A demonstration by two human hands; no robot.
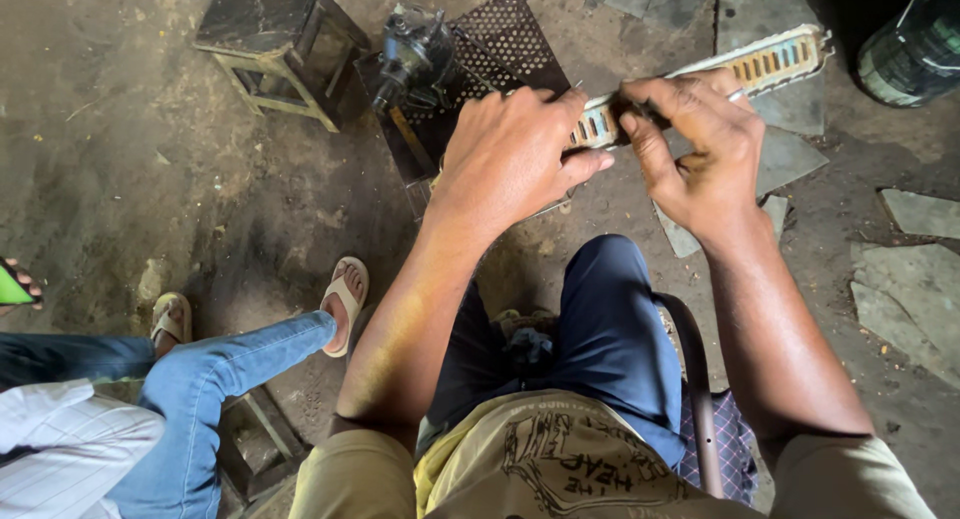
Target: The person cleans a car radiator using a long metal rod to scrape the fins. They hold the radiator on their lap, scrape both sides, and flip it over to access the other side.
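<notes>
Both hands grip a slotted metal strip (770, 61): left hand (512, 154) clamps its near end steady, right hand (700, 144) pinches it toward two o'clock.

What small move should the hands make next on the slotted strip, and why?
Probably slide the right hand a little further along the slotted metal strip. The left hand already grips the near end, the right pinches the middle, and the far slots lie beyond both.
</notes>
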